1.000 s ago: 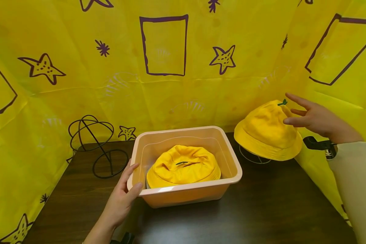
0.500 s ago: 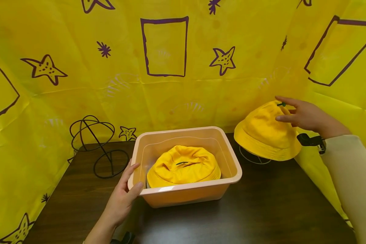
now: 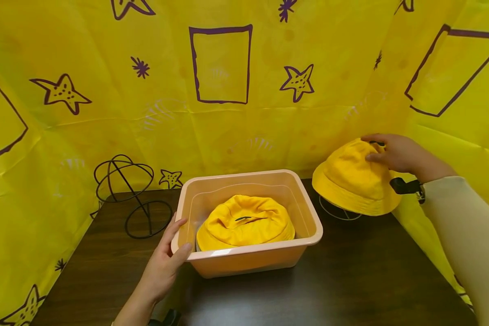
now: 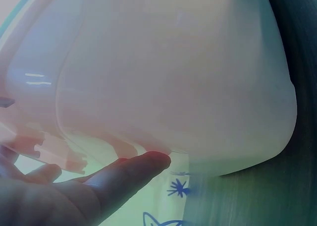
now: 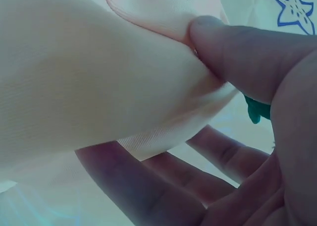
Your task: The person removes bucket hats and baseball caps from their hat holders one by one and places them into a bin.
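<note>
At the left end of a peach plastic bin [image 3: 244, 262], my left hand [image 3: 160, 267] grips the rim, thumb on the near corner. A crumpled yellow hat [image 3: 246, 224] with a green tab lies inside the bin. On the right, a second yellow hat [image 3: 352, 179] sits on a wire stand [image 3: 341, 213]. My right hand [image 3: 405, 156] holds its crown near the green tab. In the right wrist view, the thumb lies on the hat's fabric [image 5: 99, 87] and the fingers are on the other side. The left wrist view shows fingers along the bin wall [image 4: 173, 77].
A bare black wire stand [image 3: 146, 217] stands on the dark table [image 3: 342, 276], left of the bin. Yellow cloth [image 3: 220, 131] with purple drawings hangs behind and at both sides.
My right hand has moved left and slightly down from beside the hat's top and taken hold of its crown. The left hand and the bin have stayed nearly in place.
</note>
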Demonstrator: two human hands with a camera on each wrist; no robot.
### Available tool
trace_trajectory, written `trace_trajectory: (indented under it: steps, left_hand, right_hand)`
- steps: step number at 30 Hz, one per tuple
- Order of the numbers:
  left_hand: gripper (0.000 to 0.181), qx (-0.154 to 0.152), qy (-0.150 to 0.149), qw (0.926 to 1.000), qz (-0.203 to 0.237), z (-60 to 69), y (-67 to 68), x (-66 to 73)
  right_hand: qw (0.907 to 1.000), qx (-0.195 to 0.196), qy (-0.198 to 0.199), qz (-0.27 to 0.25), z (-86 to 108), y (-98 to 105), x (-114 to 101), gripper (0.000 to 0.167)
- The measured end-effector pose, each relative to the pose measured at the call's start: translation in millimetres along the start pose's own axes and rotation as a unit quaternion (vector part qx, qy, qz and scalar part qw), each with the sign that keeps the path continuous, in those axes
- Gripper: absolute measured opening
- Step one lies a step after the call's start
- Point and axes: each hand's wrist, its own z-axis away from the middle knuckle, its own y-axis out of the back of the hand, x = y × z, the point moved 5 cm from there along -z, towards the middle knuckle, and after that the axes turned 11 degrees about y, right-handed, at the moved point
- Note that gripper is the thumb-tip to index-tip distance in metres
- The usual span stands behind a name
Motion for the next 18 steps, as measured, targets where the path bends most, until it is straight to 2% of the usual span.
trace_trajectory:
  steps: [4,10,18]
  left_hand:
    - [0.058,-0.002,-0.001,1.0,0.005,0.2,-0.1,-0.9]
    - [0.056,0.0,0.0,1.0,-0.002,-0.7,0.8,-4.7]
    - [0.057,0.002,-0.001,1.0,-0.007,0.7,0.9,-3.5]
  right_hand:
    - [1.0,0.005,-0.007,0.004,-0.2,-1,1,0.057]
    - [0.9992,0.038,-0.006,0.011,1.3,-1,3,0.047]
    - [0.9962,0.073,-0.042,-0.024,6.1,-1,12,0.053]
